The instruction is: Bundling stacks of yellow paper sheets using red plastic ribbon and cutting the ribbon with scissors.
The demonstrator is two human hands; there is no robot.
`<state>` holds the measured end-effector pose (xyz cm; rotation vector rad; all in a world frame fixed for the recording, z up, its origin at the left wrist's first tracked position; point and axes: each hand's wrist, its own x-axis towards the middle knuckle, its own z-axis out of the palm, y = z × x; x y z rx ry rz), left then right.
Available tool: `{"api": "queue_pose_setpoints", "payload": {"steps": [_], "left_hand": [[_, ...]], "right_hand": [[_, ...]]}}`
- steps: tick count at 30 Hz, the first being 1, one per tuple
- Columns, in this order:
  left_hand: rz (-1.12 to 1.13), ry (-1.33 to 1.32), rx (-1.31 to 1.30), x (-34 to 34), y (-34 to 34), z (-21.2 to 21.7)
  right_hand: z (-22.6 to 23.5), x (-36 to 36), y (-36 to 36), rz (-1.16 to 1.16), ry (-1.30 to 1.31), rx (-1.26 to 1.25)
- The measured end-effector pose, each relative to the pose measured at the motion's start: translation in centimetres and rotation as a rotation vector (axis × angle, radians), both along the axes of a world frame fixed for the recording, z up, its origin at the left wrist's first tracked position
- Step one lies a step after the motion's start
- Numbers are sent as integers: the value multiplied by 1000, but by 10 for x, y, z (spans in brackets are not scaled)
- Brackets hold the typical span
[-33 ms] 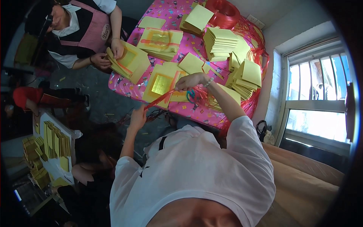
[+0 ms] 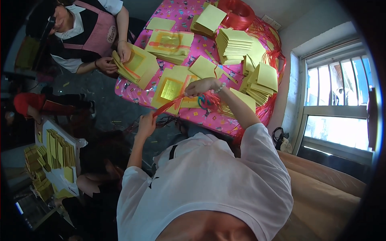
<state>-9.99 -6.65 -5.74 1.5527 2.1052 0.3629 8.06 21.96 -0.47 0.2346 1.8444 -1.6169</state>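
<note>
Your left hand (image 2: 146, 124) sits at about 9 o'clock from your right hand (image 2: 203, 86), and a red strip (image 2: 169, 105) runs taut between the two. The left grip is closed around the lower end of that strip, fingers curled tight, off the near edge of the bench (image 2: 132, 90). The right grip is pinched shut on the strip's upper end, knuckles up, with a beaded bracelet (image 2: 219, 88) at the wrist. It hovers over a stack of yellow paper sheets (image 2: 171, 90) whose top sheet carries a gold foil square; the strip crosses that stack's near corner.

Just at 5 o'clock from your right hand lies a pair of scissors (image 2: 205, 102) with blue-green handles, half buried in loose red string (image 2: 219, 102).

At 10 o'clock across the bench, another person's hands (image 2: 116, 58) hold a fanned bundle of yellow sheets (image 2: 136, 66). More folded yellow stacks (image 2: 233, 46) stand at 1 o'clock, with a red spool (image 2: 238, 12) beyond them.
</note>
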Motion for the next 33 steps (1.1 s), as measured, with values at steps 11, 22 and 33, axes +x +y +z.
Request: {"api": "queue_pose_setpoints", "payload": {"steps": [11,22,33], "left_hand": [[24,-148,62,68,68,73],[66,61,191,50,29,57],[89,229,227,53,16,27]], "right_hand": [[20,-27,-45,174,88,181],[-5,21,29,115,65,87],[-10,14,15,237,260,417]]}}
